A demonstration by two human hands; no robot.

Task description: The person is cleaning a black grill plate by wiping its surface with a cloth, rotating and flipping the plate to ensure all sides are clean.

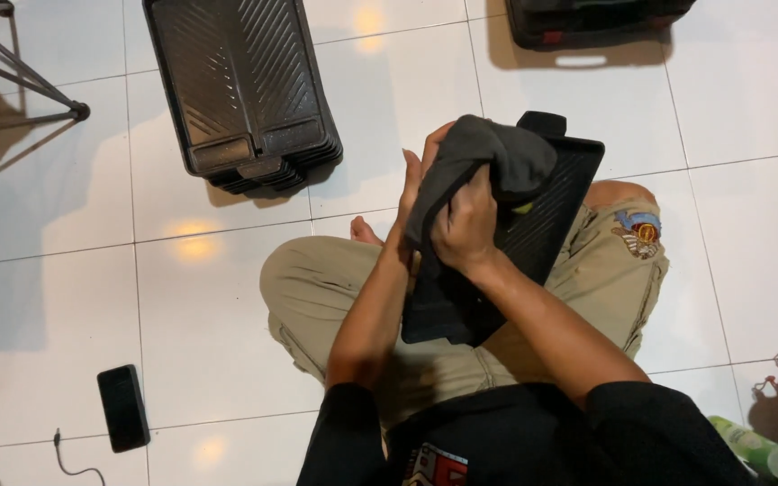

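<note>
Fingers (450, 236) of right hand (468, 229) clamped on dark grey cloth (497, 157), pressing it onto black ribbed tray (547, 216).
Tray rests on lap, long axis running away and rightward; left hand (413, 184) grips its left edge, fingers closed round it.

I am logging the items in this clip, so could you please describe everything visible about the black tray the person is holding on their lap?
The black tray is a shallow rectangular piece, plastic by its look, with a ribbed floor and a raised rim. It rests tilted on the seated person's lap, its far end raised over the white tiled floor. The left hand steadies its left edge. The right hand presses a dark grey cloth against it, covering the upper left part.
</note>
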